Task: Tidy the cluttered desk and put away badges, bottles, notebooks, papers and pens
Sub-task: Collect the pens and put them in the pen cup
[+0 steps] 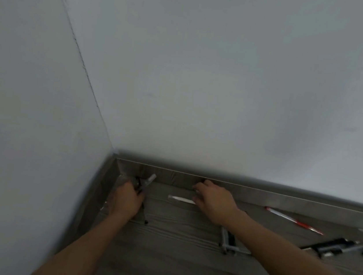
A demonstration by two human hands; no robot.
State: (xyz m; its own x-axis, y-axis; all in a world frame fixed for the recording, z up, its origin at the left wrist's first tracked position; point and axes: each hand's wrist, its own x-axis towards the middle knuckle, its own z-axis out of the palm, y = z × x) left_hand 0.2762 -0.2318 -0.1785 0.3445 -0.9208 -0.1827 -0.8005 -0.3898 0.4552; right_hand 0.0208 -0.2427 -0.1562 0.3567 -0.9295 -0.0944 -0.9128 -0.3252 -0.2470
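White pen (181,199) lies flat just left of the right hand (214,203), its long axis running left to right, roughly along the back wall. Its near end reaches in under the curled fingertips (197,199). The blur hides whether they already pinch it or only touch it, so I cannot tell how that grip stands. This hand is plainly the nearer one. The left hand (126,199) sits further left, beyond the pen's far end, and is clamped round a bundle (146,184) of pens, with a grey barrel sticking up past the thumb and dark tips poking out below. To my eye the coming move is a short pull of the white pen along its own length toward the right palm, then a pass leftward into the bundle.

Two pale walls (229,86) meet in a corner just beyond the left hand and fill most of the view. The desk (171,263) under both hands is grey wood grain, with a shiny raised strip along the walls, touching or nearly touching the right knuckles. It looks smooth, so a round pen could roll if nudged. Right of the right hand, well apart, lie dark pens (334,247) in a loose heap. Two grey pens (227,242) show from under the right forearm. A red pen (294,221) lies slantwise between the right hand and the heap.
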